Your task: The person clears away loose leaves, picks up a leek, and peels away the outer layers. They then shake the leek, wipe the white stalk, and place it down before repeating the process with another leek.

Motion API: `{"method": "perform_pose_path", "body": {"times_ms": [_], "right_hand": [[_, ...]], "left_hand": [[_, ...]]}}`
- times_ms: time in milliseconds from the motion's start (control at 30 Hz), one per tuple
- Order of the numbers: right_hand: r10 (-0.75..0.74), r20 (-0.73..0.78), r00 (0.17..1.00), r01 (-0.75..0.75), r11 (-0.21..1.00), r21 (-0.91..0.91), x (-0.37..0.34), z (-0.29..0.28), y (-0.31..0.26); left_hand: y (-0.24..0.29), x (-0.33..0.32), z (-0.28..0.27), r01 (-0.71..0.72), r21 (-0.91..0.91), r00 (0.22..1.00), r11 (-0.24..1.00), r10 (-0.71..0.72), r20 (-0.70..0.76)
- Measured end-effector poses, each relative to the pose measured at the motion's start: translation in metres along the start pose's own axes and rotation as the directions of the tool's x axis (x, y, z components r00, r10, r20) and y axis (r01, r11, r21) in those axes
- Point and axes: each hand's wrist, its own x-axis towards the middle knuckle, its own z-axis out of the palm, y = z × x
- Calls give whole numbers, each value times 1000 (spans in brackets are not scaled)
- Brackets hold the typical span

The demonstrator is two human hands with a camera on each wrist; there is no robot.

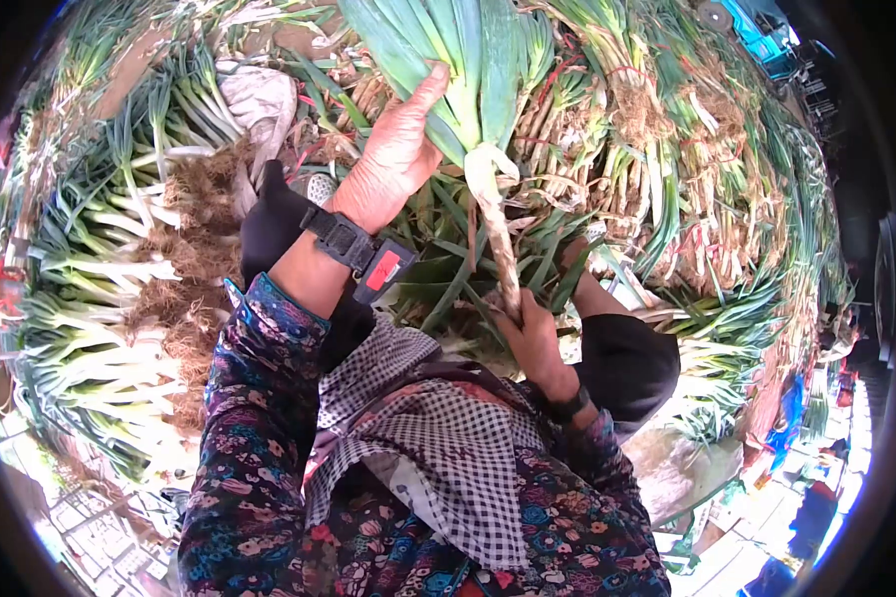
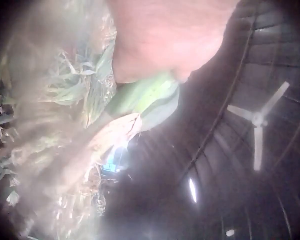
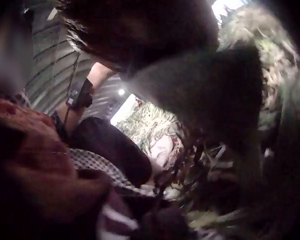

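Observation:
One leek (image 1: pixel 495 224) with broad green leaves slants across the middle of the head view, its stalk brownish and a pale peeled-back piece below the leaves. My left hand (image 1: pixel 398 154) grips the leaf part from the left, thumb raised along it. Down at the stalk's lower end, my right hand (image 1: pixel 540 343) holds it between thumb and fingers. In the left wrist view the left hand (image 2: pixel 170 40) is above the green leek part (image 2: pixel 152 97). The right wrist view is dark, and its hand cannot be made out clearly.
Rows of leeks (image 1: pixel 119 348) with brown roots (image 1: pixel 184 269) lie at the left. Tied bundles (image 1: pixel 637 129) fill the right and back. Loose green leaves (image 1: pixel 448 279) lie between the knees, near a whitish sack (image 1: pixel 259 99). A fan (image 2: pixel 259 119) hangs overhead.

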Motion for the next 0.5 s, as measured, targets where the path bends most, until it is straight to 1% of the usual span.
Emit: {"method": "perform_pose_path", "body": {"times_ms": [33,100,133,167,200,233,267,300,333,367,400,433,467,500], "right_hand": [[-152,-30,988,149,985,-87,14,3,4],[-302,-220,928,313,949,18,54,3,-17],[-232,-251,940,285,937,202,71,-3,-41],[-156,-267,951,252,890,379,86,-11,-68],[-167,-258,952,272,849,453,101,-16,-91],[-181,-251,951,291,800,525,119,-17,-106],[-168,-254,953,279,813,510,141,-9,-113],[-187,-224,957,281,795,538,148,-4,-115],[-203,-193,960,278,776,566,150,-2,-129],[-201,-184,962,271,776,570,151,2,-128],[-177,-146,973,229,748,623,151,6,-124],[-154,-104,983,184,718,671,152,10,-119],[-151,-96,984,176,721,670,153,11,-113],[-156,-84,984,169,687,707,153,11,-106]], "left_hand": [[3,-1,-6,-21,-25,1000,999,22,16],[6,-4,-15,-55,-24,998,998,54,-12],[8,-5,-19,-83,-19,996,996,82,-30],[12,-11,-13,-74,-5,996,997,73,-52],[11,-12,-13,-76,-11,996,997,76,-57],[11,-11,-12,-121,-7,991,993,120,-64],[10,-11,-11,-165,0,984,986,165,-71],[9,-11,-12,-191,29,975,981,193,-108],[12,-11,-15,-192,30,974,981,194,-118],[16,-10,-18,-178,25,978,984,180,-101],[18,-9,-22,-165,17,982,986,166,-87],[23,-12,-19,-160,35,980,986,163,-117],[25,-13,-19,-160,32,979,987,163,-126],[25,-13,-19,-131,23,984,991,132,-120]]}}
